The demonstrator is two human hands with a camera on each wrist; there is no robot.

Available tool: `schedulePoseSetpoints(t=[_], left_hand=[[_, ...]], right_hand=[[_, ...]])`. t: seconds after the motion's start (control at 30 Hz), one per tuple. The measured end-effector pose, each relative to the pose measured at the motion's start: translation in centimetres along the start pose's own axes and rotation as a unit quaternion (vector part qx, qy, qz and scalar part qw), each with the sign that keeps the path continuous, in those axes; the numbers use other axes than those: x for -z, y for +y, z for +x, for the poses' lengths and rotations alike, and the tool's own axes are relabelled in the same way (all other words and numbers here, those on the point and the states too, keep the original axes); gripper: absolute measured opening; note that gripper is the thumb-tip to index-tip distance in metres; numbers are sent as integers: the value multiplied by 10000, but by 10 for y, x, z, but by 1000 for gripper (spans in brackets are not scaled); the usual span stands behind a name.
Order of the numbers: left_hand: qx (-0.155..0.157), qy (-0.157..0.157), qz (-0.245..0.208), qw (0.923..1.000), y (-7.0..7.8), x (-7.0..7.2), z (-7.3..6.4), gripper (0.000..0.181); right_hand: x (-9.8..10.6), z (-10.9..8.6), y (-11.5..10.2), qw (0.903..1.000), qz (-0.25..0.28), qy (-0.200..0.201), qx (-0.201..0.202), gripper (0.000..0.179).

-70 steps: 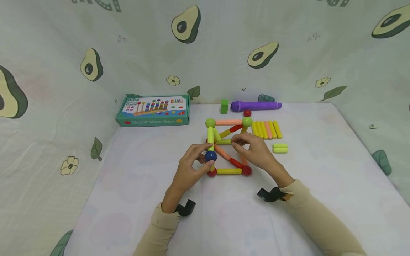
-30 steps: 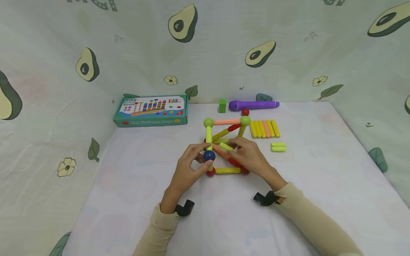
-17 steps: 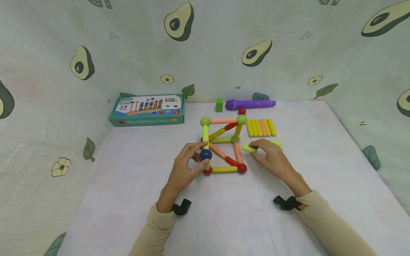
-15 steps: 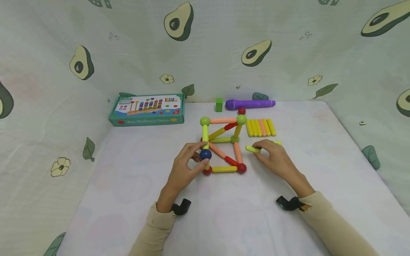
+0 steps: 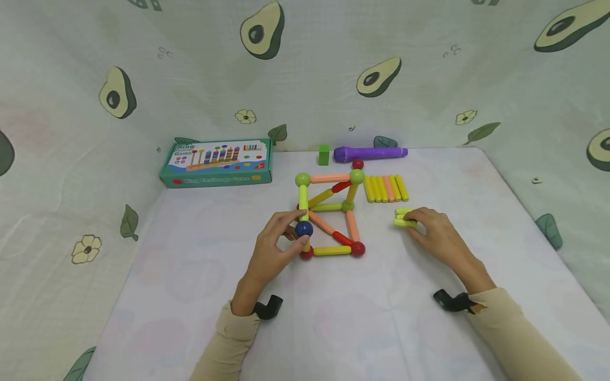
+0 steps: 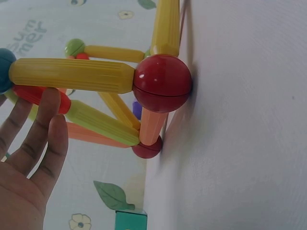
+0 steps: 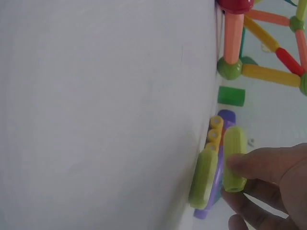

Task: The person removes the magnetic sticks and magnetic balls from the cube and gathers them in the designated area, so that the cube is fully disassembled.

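Observation:
A frame of coloured magnetic rods and balls stands on the table, with a yellow rod (image 5: 332, 251) along its near bottom edge. My left hand (image 5: 274, 246) holds its left near side between thumb and fingers, at the blue ball (image 5: 304, 228). Low on that side is a red ball (image 6: 163, 84). Off to the right, my right hand (image 5: 440, 235) pinches a short light green rod (image 7: 234, 143) between thumb and fingers. Under and beside it, another light green rod (image 7: 203, 179) lies on the table; the fingers partly hide these rods in the head view.
Behind the right hand lies a row of yellow rods (image 5: 376, 189) with an orange rod (image 5: 388, 189) among them. Farther back are a purple microphone-shaped toy (image 5: 371, 153), a loose red ball (image 5: 358, 164), a green block (image 5: 324, 155) and a game box (image 5: 216, 163).
My right hand has drawn the light green rod out of the frame and moved it right, to the other light green rods. The left hand keeps its hold at the blue ball.

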State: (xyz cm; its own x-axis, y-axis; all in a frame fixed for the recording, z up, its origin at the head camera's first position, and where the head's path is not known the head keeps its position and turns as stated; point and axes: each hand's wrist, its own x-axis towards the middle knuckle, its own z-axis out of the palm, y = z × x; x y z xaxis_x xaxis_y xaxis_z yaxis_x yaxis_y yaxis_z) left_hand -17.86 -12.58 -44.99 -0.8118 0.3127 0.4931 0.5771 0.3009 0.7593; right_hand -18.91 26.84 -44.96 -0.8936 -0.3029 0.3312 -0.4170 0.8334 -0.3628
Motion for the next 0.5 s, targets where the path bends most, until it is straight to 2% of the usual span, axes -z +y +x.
schedulePoseSetpoints(t=[0.17,0.5], left_hand=[[-30,33,-41,10000,-1,-1,0,53],[62,5,-11,10000,1,-1,0,53]], right_hand=[[-1,-2,10,9998,-164,55,108,28],[-10,-3,21,9994,-290,202,35,25]])
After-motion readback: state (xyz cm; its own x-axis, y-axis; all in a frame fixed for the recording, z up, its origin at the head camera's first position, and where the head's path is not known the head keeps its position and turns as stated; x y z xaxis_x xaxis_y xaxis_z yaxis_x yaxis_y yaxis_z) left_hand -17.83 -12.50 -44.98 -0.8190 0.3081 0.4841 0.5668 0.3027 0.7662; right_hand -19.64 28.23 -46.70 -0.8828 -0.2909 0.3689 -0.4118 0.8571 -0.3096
